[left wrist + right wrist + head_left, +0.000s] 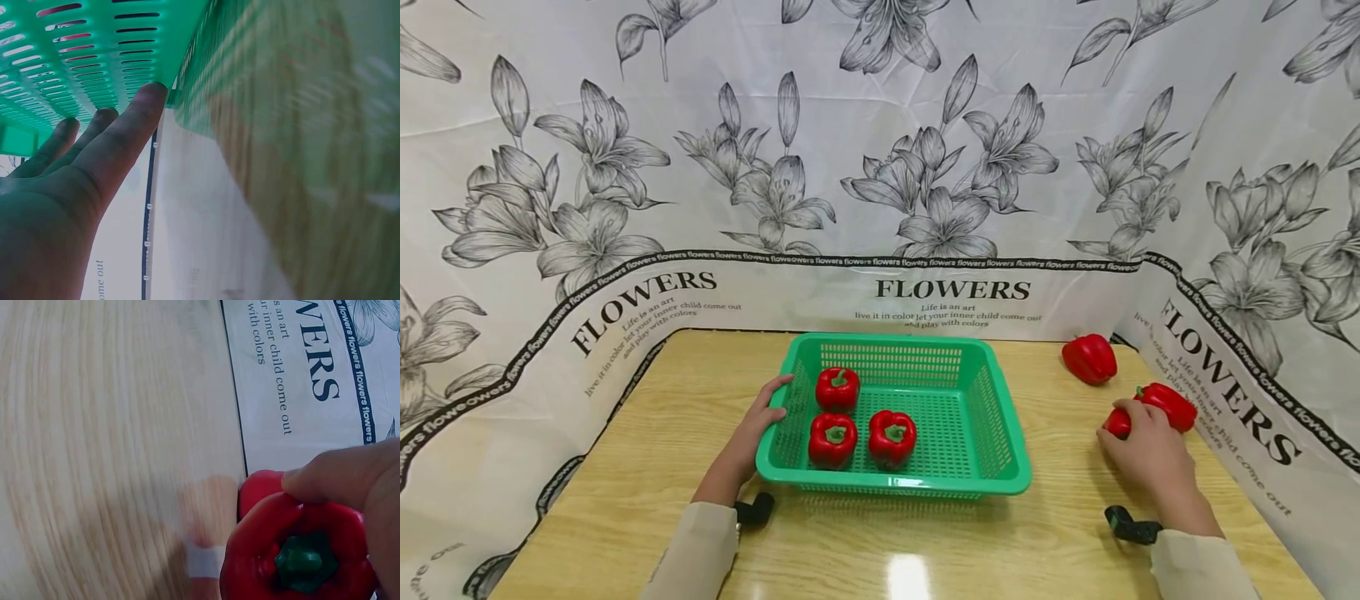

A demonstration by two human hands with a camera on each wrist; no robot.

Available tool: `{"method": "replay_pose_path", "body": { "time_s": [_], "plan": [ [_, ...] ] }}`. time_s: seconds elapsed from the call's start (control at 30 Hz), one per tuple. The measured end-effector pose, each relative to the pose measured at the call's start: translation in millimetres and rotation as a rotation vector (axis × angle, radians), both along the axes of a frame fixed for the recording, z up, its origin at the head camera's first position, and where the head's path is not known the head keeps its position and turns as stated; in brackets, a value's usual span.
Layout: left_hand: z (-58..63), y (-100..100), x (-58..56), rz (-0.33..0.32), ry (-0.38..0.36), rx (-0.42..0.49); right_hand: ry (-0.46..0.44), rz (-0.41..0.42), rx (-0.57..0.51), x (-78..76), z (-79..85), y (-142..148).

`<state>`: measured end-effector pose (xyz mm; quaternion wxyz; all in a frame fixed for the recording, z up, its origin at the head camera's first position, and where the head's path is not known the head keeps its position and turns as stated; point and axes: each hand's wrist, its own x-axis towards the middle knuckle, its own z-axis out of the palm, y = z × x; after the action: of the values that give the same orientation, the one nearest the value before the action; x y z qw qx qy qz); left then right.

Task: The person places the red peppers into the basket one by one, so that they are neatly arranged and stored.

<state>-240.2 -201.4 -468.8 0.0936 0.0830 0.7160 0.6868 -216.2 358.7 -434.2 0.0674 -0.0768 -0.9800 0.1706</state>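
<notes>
My left hand (758,425) rests at the left side of a green plastic basket (925,483), touching its rim. In the left wrist view, straight fingers (119,137) lie against the basket's slotted outer wall (137,37). Three red bell peppers stand inside: a rear one (837,389), a front-left one (832,440) and a front-right one (892,438). At the table's right side, my right hand (1150,450) grips a red bell pepper (250,556), partly hidden by the hand, its green stem facing the wrist camera. Another red bell pepper (1176,406) lies just beyond that hand.
A further red bell pepper (1089,359) lies at the back right of the wooden table (1052,542). White flower-printed cloth (955,308) encloses the table's back and sides. The right-hand cloth (269,450) stands close beside the gripped pepper.
</notes>
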Motion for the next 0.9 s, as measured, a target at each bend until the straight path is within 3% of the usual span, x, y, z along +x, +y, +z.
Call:
{"method": "replay_pose_path", "body": {
  "time_s": [0.5, 0.9],
  "plan": [
    [-2.6, -1, 0.9, -0.013, 0.012, 0.012, 0.118, 0.090, -0.022, -11.9, 9.7, -14],
    [-1.6, -1, 1.0, -0.024, 0.012, 0.016, 0.129, 0.111, -0.038, -21.6, 25.1, -33]
  ]
}}
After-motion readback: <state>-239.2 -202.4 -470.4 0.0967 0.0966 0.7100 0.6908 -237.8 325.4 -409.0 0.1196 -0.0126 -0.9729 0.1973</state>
